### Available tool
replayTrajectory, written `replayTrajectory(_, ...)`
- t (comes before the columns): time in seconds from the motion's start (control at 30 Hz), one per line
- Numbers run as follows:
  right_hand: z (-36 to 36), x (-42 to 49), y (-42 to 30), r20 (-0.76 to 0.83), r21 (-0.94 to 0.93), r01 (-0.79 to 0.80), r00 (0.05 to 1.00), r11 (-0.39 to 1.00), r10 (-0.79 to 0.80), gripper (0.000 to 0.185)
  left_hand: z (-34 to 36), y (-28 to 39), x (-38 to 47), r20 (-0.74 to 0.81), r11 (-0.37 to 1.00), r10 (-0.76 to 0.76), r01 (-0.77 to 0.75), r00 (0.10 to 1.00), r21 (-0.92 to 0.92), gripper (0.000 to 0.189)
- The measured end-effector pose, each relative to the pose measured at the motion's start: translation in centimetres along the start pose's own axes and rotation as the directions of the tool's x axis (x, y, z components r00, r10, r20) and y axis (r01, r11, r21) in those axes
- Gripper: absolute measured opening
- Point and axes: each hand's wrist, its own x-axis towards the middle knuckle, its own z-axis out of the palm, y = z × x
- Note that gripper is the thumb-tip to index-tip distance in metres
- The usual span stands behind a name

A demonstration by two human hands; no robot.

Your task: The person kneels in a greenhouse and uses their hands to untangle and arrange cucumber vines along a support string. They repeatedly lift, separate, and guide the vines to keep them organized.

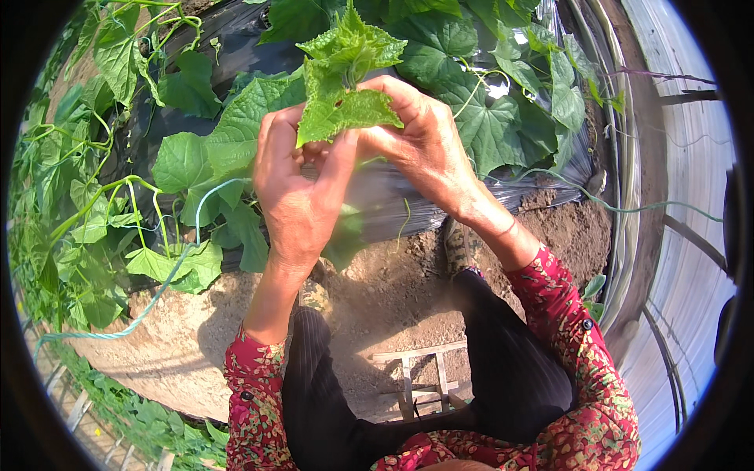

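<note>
Both my hands are raised around the leafy growing tip (352, 53) of a climbing vine, which looks like a cucumber plant. My left hand (300, 182) has its fingers curled and its thumb upright just below a young leaf (347, 112) with a small brown hole. My right hand (418, 138) is bent round the other side of the tip, its thumb and fingers drawn together by the same leaf. The thumbs nearly meet under the leaf. The leaf hides the stem and some fingertips, so what exactly each hand pinches is not visible.
Broad vine leaves (483, 118) and black plastic mulch (394, 188) lie beyond the hands. A green twine (197, 235) runs at left, another (636, 209) at right. Below are bare soil (377, 294) and a wooden frame (424, 353) between the legs. Plastic sheeting (677, 247) stands at right.
</note>
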Motion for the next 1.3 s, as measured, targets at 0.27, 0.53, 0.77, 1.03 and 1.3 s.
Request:
replayTrajectory(0.27,-0.3,-0.1,0.0,0.043,-0.191,0.039,0.999,0.981,-0.031,0.045,0.0,-0.6,-0.2,0.117,0.952,-0.200,0.221,0.973,-0.212,0.020)
replayTrajectory(0.53,-1.5,-0.1,-1.2,0.093,-0.050,-0.137,0.986,0.989,0.141,0.026,0.7,-2.0,-0.9,0.095,0.905,-0.211,0.231,0.973,-0.357,0.013)
replayTrajectory(0.77,-1.6,0.2,-0.1,0.031,0.008,-0.021,0.999,1.000,0.021,0.020,1.2,-2.4,-0.9,0.122,0.921,-0.164,0.197,0.979,-0.337,0.010)
replayTrajectory(1.03,-1.8,0.1,-0.8,0.064,-0.125,-0.088,0.993,0.988,0.096,0.014,0.9,-4.3,-1.4,0.144,0.968,-0.040,0.074,0.989,-0.240,0.027)
replayTrajectory(1.3,-2.0,0.2,-0.4,0.029,-0.476,0.257,0.960,0.841,-0.277,0.020,1.4,-3.9,-1.7,0.162,0.962,-0.030,0.072,0.986,-0.262,0.026)
